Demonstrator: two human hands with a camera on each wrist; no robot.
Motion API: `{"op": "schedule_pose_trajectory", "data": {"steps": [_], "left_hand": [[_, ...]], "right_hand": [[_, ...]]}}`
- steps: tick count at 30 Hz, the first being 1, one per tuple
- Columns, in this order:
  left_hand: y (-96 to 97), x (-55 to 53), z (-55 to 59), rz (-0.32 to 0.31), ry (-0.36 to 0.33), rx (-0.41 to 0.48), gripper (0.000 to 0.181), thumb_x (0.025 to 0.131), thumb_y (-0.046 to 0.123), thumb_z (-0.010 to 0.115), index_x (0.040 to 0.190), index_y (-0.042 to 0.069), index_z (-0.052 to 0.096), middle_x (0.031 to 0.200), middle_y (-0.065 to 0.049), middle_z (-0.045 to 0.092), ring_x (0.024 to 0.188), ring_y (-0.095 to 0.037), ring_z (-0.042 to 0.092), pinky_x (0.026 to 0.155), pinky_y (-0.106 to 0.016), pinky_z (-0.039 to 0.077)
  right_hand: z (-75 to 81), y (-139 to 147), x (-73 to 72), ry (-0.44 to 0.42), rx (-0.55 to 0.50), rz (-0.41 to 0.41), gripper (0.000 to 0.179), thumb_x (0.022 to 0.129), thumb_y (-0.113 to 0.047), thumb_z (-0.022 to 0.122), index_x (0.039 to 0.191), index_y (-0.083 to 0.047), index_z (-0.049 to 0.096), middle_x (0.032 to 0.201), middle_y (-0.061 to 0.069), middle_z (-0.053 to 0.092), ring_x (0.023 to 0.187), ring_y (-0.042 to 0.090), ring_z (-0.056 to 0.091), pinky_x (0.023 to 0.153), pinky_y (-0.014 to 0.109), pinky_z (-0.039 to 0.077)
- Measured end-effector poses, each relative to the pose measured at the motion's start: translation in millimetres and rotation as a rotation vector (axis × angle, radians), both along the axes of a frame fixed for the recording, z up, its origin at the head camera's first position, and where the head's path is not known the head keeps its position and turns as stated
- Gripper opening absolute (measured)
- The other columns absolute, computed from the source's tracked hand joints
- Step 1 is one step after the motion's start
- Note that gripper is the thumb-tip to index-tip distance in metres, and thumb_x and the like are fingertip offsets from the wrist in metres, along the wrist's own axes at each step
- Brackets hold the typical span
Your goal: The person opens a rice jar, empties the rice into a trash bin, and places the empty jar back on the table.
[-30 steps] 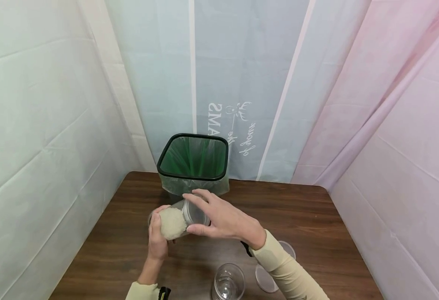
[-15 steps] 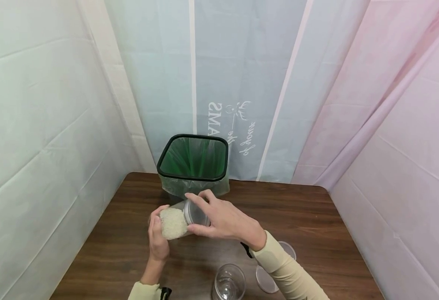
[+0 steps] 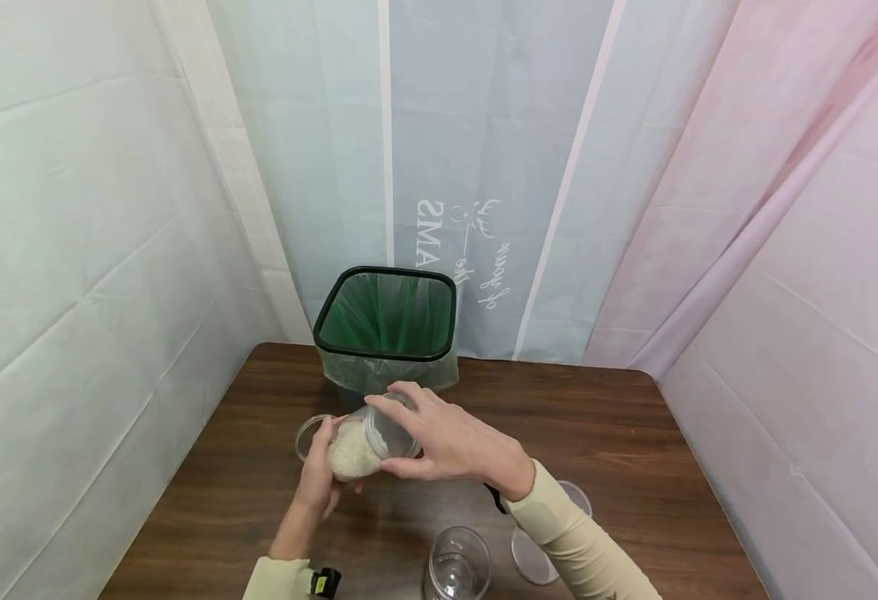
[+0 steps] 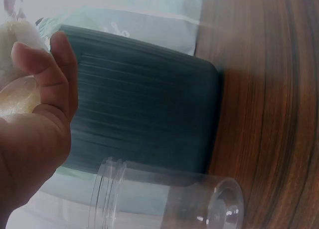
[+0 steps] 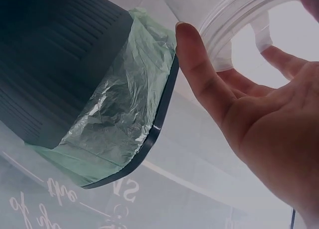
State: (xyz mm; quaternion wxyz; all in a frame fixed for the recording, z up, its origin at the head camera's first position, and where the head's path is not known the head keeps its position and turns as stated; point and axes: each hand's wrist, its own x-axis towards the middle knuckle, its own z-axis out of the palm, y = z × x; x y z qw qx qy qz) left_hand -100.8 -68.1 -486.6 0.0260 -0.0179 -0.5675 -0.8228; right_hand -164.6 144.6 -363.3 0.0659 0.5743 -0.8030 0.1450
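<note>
A clear jar (image 3: 354,450) with white, rice-like grains in its lower part is held tilted above the table, mouth end toward the right. My left hand (image 3: 317,475) grips its lower end; in the left wrist view the fingers curl round it. With thumb and fingers spread round the wide rim end, my right hand (image 3: 457,437) holds the other side. I cannot tell whether a lid covers that end. Behind the left hand a second clear jar (image 4: 149,201) stands upright on the table, only its rim showing in the head view.
A dark bin (image 3: 386,358) with a black rim and pale green liner (image 5: 124,114) stands just beyond the hands. Another clear jar (image 3: 457,562) stands near the front. Two clear round lids (image 3: 532,560) lie by the right forearm. Curtains surround the brown table (image 3: 596,442).
My left hand has shifted its hold lower on the jar, uncovering the standing jar's rim behind it. The grains have shifted slightly to the right. The right hand stays almost in place.
</note>
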Motion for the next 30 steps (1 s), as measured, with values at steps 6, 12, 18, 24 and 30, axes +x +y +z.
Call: {"op": "schedule_pose_trajectory", "data": {"steps": [6, 12, 18, 24, 30], "left_hand": [[-6.1, -1.9, 1.7, -0.139, -0.057, -0.008, 0.058, 0.104, 0.056, 0.011, 0.121, 0.016, 0.050, 0.082, 0.004, 0.064, 0.056, -0.010, 0.053, 0.044, -0.025, 0.041], [3.3, 3.7, 5.8, 0.066, -0.013, -0.016, 0.055, 0.106, 0.050, 0.013, 0.128, 0.011, 0.046, 0.088, 0.004, 0.063, 0.059, -0.011, 0.055, 0.045, -0.028, 0.044], [17.6, 5.7, 15.7, 0.353, 0.238, -0.130, 0.052, 0.108, 0.032, 0.018, 0.133, -0.008, 0.040, 0.099, -0.002, 0.056, 0.071, -0.010, 0.056, 0.050, -0.030, 0.050], [21.7, 5.5, 22.6, 0.549, 0.353, -0.253, 0.047, 0.106, 0.021, 0.020, 0.132, -0.009, 0.044, 0.115, -0.005, 0.052, 0.100, -0.012, 0.051, 0.082, -0.022, 0.043], [18.4, 2.3, 26.1, 0.575, 0.436, -0.267, 0.047, 0.104, 0.018, 0.019, 0.132, -0.012, 0.042, 0.119, -0.008, 0.051, 0.102, -0.015, 0.049, 0.086, -0.022, 0.039]], "right_hand": [[3.4, 1, 0.0, 0.005, -0.007, 0.055, 0.073, 0.090, -0.043, 0.066, 0.151, -0.021, 0.033, 0.143, 0.012, 0.043, 0.118, 0.020, 0.053, 0.088, 0.032, 0.054], [0.4, 2, 1.0, -0.053, -0.018, 0.060, 0.081, 0.089, -0.052, 0.065, 0.154, -0.023, 0.026, 0.153, 0.016, 0.030, 0.136, 0.027, 0.042, 0.101, 0.037, 0.050], [-0.2, -1, -3.0, -0.122, -0.084, -0.046, 0.084, 0.090, -0.068, 0.052, 0.156, -0.027, 0.023, 0.154, 0.016, 0.031, 0.132, 0.026, 0.049, 0.103, 0.038, 0.048], [1.2, -4, -5.8, -0.121, -0.116, -0.085, 0.082, 0.091, -0.073, 0.038, 0.157, -0.028, 0.019, 0.150, 0.012, 0.036, 0.112, 0.019, 0.061, 0.094, 0.034, 0.053], [2.2, -9, -6.3, -0.096, -0.126, -0.147, 0.079, 0.093, -0.073, 0.036, 0.156, -0.028, 0.021, 0.141, 0.003, 0.041, 0.082, 0.009, 0.061, 0.078, 0.028, 0.055]]}}
